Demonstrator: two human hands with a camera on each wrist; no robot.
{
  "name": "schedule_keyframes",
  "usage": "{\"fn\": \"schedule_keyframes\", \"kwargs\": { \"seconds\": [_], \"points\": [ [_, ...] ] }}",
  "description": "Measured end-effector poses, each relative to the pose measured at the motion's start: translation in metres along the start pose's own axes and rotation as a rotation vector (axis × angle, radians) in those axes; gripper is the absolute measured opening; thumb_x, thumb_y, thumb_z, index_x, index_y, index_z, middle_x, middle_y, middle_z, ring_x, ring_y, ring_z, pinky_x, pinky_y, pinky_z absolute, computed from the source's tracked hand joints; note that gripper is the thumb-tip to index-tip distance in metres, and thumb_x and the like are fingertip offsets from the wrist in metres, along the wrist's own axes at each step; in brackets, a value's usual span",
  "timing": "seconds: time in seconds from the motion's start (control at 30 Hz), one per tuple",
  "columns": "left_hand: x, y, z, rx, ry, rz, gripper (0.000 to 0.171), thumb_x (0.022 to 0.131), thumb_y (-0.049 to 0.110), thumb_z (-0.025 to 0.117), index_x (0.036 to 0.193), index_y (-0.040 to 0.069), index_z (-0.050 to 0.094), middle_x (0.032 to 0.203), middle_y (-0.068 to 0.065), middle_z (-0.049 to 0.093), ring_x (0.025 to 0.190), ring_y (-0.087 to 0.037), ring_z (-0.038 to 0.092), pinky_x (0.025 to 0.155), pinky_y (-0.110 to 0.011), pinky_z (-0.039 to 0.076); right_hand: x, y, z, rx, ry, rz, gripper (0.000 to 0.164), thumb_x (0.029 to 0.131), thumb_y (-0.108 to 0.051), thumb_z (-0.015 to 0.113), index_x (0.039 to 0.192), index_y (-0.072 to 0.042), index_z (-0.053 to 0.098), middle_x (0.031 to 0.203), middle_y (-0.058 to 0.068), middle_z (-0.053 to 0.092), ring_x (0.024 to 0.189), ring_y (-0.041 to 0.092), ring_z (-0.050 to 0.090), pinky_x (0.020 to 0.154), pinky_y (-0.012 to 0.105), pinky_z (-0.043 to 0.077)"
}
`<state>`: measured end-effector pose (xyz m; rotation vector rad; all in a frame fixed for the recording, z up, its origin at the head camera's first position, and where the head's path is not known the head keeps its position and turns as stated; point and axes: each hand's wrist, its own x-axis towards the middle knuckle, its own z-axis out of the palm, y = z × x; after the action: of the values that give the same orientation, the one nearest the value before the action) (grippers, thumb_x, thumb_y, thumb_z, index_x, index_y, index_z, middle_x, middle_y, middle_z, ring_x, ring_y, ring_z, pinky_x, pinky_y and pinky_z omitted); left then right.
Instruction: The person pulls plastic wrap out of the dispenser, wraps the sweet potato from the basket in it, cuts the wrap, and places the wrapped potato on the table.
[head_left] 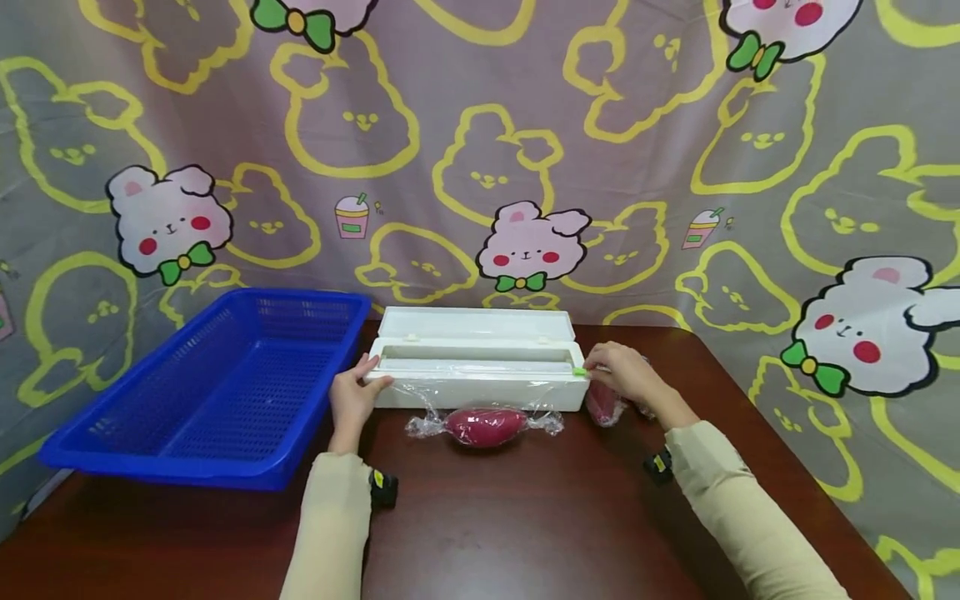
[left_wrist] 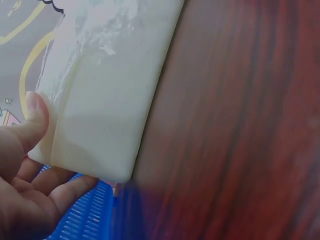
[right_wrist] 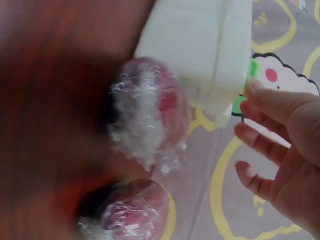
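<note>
A white cling film dispenser [head_left: 480, 392] lies across the table with its lid [head_left: 476, 323] tipped back and a roll inside. My left hand [head_left: 352, 404] holds its left end, thumb on the upper edge and fingers against the end face. At the right end, thumb and forefinger of my right hand [head_left: 626, 371] pinch the small green slide cutter [head_left: 580, 372]; the other fingers are loosely curled. Clear film hangs over the dispenser's front. Close before it lies a dark red oblong item [head_left: 486, 427] wrapped in film with twisted ends.
More film-wrapped red items [right_wrist: 150, 105] lie beside the dispenser's right end, under my right hand. A blue plastic basket [head_left: 172, 471] stands on the left. Behind the brown table [head_left: 495, 525] hangs a curtain [head_left: 420, 100] with cartoon rabbits.
</note>
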<state>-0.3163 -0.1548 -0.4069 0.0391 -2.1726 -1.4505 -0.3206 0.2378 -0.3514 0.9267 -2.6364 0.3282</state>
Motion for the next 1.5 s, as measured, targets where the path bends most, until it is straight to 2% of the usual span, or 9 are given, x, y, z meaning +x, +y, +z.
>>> {"fn": "schedule_keyframes", "kwargs": {
  "seconds": [0.17,0.47,0.63,0.9,1.03,1.17,1.33,1.4,1.5],
  "points": [
    [0.004,0.004,-0.005,0.003,-0.025,0.022,0.044,0.067,-0.004,0.074,0.108,-0.009,0.059,0.115,-0.025,0.05,0.113,-0.032,0.045,0.097,-0.037,0.031,-0.002,0.001,-0.003,0.019,0.017,0.04,0.005,0.076,0.0,0.067,0.081,0.0,0.067,0.082,0.007,0.061,0.078,0.024,0.057,0.066,0.038,0.046],
    [0.001,0.002,-0.007,-0.05,-0.139,-0.045,0.043,0.073,-0.003,0.07,0.113,-0.009,0.056,0.126,-0.024,0.044,0.115,-0.032,0.044,0.09,-0.039,0.038,-0.01,0.003,-0.001,0.09,0.028,0.074,0.006,0.076,0.0,0.067,0.081,0.003,0.067,0.08,0.008,0.062,0.074,0.023,0.059,0.064,0.037,0.048],
    [0.0,0.004,-0.008,-0.021,-0.135,0.033,0.036,0.073,-0.003,0.07,0.108,-0.008,0.061,0.125,-0.027,0.044,0.116,-0.036,0.042,0.092,-0.042,0.037,-0.012,0.007,0.001,0.129,0.038,0.087,0.005,0.077,-0.001,0.066,0.082,0.001,0.067,0.078,0.007,0.064,0.073,0.022,0.059,0.065,0.038,0.048],
    [-0.002,0.003,-0.007,0.009,-0.168,0.11,0.017,0.075,0.001,0.069,0.089,-0.008,0.068,0.129,-0.029,0.039,0.12,-0.041,0.033,0.097,-0.046,0.028,-0.012,-0.007,-0.002,0.091,0.024,0.213,0.015,0.081,-0.01,0.065,0.091,0.001,0.064,0.078,0.006,0.062,0.067,0.017,0.055,0.061,0.035,0.047],
    [-0.003,0.001,-0.009,-0.013,-0.228,0.133,0.02,0.075,0.003,0.07,0.091,-0.008,0.067,0.132,-0.029,0.034,0.122,-0.041,0.03,0.099,-0.046,0.025,-0.007,-0.024,0.0,0.127,0.098,0.138,0.018,0.08,-0.011,0.066,0.091,0.004,0.063,0.077,0.008,0.06,0.067,0.021,0.055,0.061,0.036,0.047],
    [-0.004,0.002,-0.015,-0.042,-0.344,0.094,0.03,0.073,0.004,0.072,0.099,-0.009,0.064,0.138,-0.029,0.024,0.126,-0.041,0.02,0.101,-0.048,0.019,-0.002,-0.036,0.007,0.212,0.107,0.029,0.015,0.08,-0.008,0.066,0.089,0.004,0.064,0.08,0.01,0.061,0.072,0.025,0.058,0.064,0.037,0.049],
    [-0.004,0.0,-0.022,-0.038,-0.452,0.05,0.045,0.068,0.005,0.076,0.108,-0.008,0.06,0.142,-0.026,0.014,0.13,-0.04,0.009,0.103,-0.05,0.011,-0.002,-0.044,0.013,0.227,0.105,0.036,0.012,0.078,-0.008,0.067,0.084,0.001,0.064,0.081,0.009,0.061,0.072,0.022,0.06,0.062,0.034,0.05],
    [-0.005,0.0,-0.023,-0.009,-0.441,0.071,0.048,0.066,0.006,0.078,0.108,-0.007,0.061,0.141,-0.027,0.016,0.129,-0.041,0.011,0.102,-0.051,0.012,-0.003,-0.047,0.013,0.211,0.11,0.084,0.01,0.077,-0.01,0.069,0.075,-0.002,0.063,0.072,0.004,0.059,0.063,0.017,0.056,0.056,0.031,0.048],
    [-0.009,0.002,-0.023,0.082,-0.352,0.135,0.048,0.06,0.011,0.082,0.103,-0.002,0.065,0.134,-0.028,0.029,0.123,-0.042,0.024,0.099,-0.05,0.019,-0.005,-0.048,0.014,0.224,0.042,0.187,0.02,0.079,-0.016,0.068,0.063,-0.006,0.061,0.056,-0.002,0.052,0.051,0.012,0.048,0.048,0.028,0.041]
  ]
}}
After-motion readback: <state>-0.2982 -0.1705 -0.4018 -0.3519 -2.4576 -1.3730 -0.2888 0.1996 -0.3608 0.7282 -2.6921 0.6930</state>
